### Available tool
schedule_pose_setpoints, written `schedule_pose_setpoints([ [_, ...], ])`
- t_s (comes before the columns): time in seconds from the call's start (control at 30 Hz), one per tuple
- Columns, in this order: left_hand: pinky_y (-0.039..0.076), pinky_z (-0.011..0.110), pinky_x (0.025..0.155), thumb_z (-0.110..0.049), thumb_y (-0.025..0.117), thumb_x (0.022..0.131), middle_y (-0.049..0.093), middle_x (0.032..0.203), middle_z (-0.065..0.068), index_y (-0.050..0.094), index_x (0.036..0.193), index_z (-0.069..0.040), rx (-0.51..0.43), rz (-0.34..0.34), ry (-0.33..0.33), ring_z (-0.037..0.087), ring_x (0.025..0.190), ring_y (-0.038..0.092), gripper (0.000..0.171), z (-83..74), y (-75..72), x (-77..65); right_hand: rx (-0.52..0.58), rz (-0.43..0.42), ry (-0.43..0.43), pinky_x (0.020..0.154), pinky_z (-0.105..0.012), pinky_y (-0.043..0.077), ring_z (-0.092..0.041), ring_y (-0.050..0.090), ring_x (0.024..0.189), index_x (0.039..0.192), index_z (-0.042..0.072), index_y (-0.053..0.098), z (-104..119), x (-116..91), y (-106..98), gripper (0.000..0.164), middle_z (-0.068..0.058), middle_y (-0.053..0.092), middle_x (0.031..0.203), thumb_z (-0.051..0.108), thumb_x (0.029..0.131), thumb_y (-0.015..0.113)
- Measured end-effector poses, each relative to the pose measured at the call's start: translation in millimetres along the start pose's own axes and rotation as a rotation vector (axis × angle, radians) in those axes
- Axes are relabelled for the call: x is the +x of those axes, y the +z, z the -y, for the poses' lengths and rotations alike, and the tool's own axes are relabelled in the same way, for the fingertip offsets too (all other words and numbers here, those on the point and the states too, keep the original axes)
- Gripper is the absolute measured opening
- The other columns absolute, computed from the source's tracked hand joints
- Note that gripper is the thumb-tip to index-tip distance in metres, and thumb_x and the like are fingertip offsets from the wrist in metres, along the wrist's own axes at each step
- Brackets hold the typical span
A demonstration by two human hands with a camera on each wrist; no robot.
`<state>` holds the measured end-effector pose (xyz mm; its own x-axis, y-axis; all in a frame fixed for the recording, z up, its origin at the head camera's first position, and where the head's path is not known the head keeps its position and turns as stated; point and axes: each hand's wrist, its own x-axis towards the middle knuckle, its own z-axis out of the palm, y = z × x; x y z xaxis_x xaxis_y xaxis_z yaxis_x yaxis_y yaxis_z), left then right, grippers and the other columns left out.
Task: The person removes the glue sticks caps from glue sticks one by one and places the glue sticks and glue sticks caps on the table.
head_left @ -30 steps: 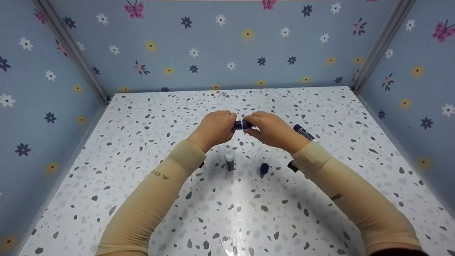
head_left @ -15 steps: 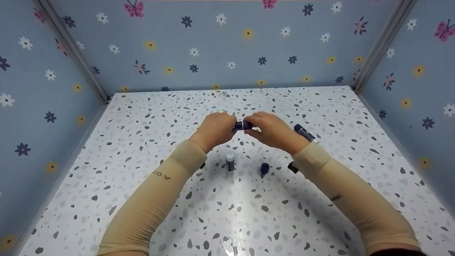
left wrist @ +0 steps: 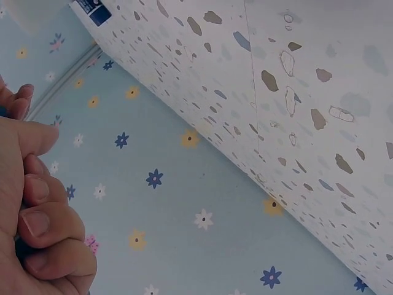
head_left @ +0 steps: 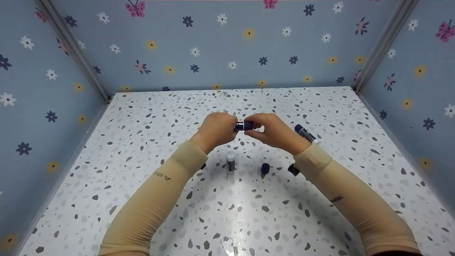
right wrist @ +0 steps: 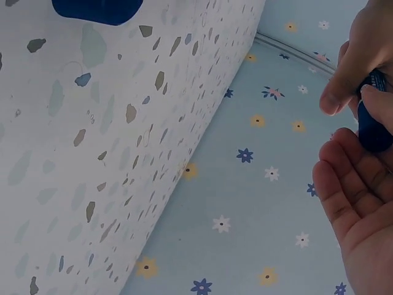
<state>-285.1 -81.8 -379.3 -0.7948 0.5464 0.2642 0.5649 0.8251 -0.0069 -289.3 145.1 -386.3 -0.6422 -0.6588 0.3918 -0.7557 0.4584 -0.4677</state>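
Just above the middle of the frame, the left hand [head_left: 217,128] grips a dark tube [head_left: 239,126] while the right hand [head_left: 273,131], its fingers arched wider than a moment ago, lightly pinches the tube's dark cap [head_left: 248,125], which looks seated.

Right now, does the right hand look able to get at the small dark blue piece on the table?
Probably not until it lets go: the right hand pinches the held tube. Otherwise, nothing visible blocks its way to the small dark blue piece.
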Motion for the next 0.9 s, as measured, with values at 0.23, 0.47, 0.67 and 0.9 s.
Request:
schedule_pose_setpoints([
  [0.23,0.061,0.05,0.075,-0.016,0.071,0.099,0.076,0.084,0.014,0.075,0.095,-0.002,-0.007,-0.038,0.012,0.033,0.075,0.073,0.015,-0.3,0.3,0.3,0.175,-0.046,0.081,0.087,-0.036,0.062,-0.026,0.076,0.091,0.127,-0.001,0.075,-2.0,-1.0,0.6,0.03,-0.015,0.08,0.108,0.01,0.099,0.08],
  [0.47,0.061,0.049,0.073,-0.016,0.072,0.099,0.076,0.083,0.014,0.075,0.095,-0.002,-0.015,-0.051,0.013,0.031,0.072,0.07,0.015,-1.0,-0.6,1.4,0.348,-0.09,0.199,0.078,-0.023,0.058,-0.015,0.073,0.084,0.124,-0.003,0.076,-2.7,-1.3,1.5,0.028,-0.018,0.079,0.102,0.006,0.098,0.081],
  [0.67,0.061,0.049,0.074,-0.015,0.071,0.099,0.076,0.083,0.014,0.076,0.094,-0.001,-0.023,-0.05,0.019,0.031,0.072,0.07,0.015,-1.7,-1.4,1.1,0.415,-0.102,0.228,0.074,-0.02,0.055,-0.006,0.069,0.08,0.12,-0.007,0.076,-3.5,-0.8,3.3,0.026,-0.018,0.078,0.099,0.003,0.097,0.081],
  [0.9,0.06,0.049,0.074,-0.014,0.071,0.099,0.076,0.083,0.013,0.075,0.094,-0.002,-0.037,-0.026,0.019,0.029,0.071,0.067,0.014,-1.9,-3.1,0.3,0.435,-0.112,0.203,0.075,-0.018,0.056,-0.003,0.071,0.081,0.116,-0.01,0.075,-2.5,-1.5,4.1,0.025,-0.024,0.078,0.1,-0.001,0.094,0.082],
])
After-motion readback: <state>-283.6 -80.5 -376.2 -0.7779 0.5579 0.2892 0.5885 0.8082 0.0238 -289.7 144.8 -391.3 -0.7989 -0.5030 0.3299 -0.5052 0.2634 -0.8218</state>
